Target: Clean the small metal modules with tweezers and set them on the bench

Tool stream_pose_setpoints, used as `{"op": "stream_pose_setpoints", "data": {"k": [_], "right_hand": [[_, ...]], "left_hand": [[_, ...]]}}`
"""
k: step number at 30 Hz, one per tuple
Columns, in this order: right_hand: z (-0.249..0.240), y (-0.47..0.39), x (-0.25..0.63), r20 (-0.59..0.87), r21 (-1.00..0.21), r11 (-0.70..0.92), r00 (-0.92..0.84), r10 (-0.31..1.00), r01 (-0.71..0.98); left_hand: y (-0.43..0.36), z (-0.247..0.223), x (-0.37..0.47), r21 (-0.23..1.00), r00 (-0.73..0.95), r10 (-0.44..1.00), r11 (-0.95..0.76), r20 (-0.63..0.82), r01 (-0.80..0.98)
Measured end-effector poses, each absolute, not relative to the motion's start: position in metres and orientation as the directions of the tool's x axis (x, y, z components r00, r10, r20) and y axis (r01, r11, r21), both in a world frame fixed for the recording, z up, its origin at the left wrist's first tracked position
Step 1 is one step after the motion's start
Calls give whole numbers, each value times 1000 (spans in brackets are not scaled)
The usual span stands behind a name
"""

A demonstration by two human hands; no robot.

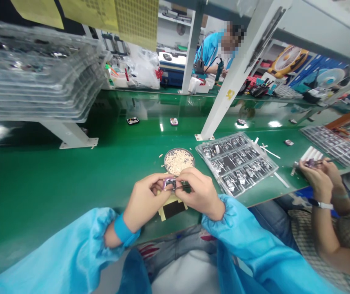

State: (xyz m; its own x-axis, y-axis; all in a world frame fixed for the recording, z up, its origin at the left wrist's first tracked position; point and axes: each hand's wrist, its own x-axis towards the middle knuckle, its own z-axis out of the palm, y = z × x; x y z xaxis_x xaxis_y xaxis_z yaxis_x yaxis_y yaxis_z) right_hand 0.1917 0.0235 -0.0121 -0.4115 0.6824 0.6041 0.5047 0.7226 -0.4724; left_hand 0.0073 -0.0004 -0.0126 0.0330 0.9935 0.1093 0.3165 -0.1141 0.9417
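A small purple-edged device (169, 183) is pinched in my left hand (146, 199), just above the table's front edge. From the other side my right hand (200, 192) closes its fingers on a thin dark tool (184, 186), whose tip meets the device. Beneath both hands lies a yellowish pad (162, 214) with a black rectangle on it. Just beyond them stands a round dish (179, 160) full of tiny pale and dark pieces.
A clear compartment tray (238, 161) of small parts lies right of the dish. Stacked clear trays (37, 77) stand on a shelf at left. A white post (224, 98) rises behind. Small devices rest along the back strip. At right, another person's hands (318, 179) hold something.
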Motion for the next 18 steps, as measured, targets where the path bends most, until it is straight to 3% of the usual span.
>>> {"op": "stream_pose_setpoints", "data": {"k": [3, 10, 13, 18], "right_hand": [[-12, 26, 192, 636, -407, 775, -458, 620, 483], [-10, 38, 206, 576, -253, 898, -690, 439, 360], [-5, 38, 209, 611, -351, 885, -641, 465, 307], [1, 28, 202, 590, -625, 710, -400, 701, 323]], "left_hand": [[0, -12, 8, 972, 36, 999, -29, 21, 235], [0, -8, 8, 983, 57, 998, -15, 4, 181], [-1, -8, 8, 979, 44, 998, -49, 41, 196], [-2, -8, 7, 912, 12, 981, -185, 194, 365]]}}
